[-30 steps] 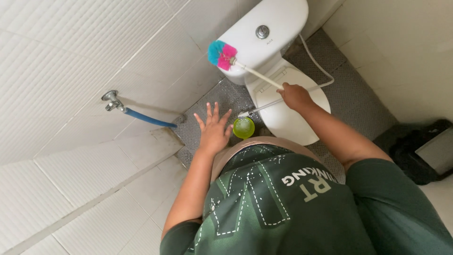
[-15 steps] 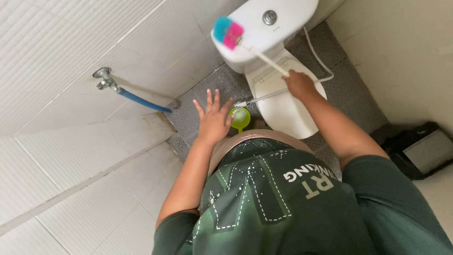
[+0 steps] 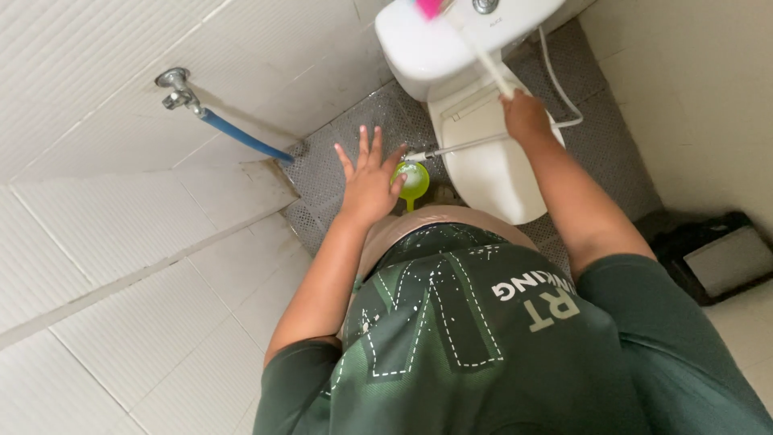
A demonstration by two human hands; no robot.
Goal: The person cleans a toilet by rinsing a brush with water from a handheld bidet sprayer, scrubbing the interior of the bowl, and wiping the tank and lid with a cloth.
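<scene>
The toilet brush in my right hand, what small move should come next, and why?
Probably draw the toilet brush back down toward the closed toilet lid. The right hand grips its white handle, and the pink head sits up at the tank, half out of view; the left hand is spread, holding nothing.

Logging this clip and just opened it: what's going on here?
A person stands over a white toilet in a tiled bathroom. The right hand is closed on the white handle of a toilet brush, whose pink head is up at the cistern. The left hand is open, fingers spread, holding nothing, above a small green cup on the floor.
</scene>
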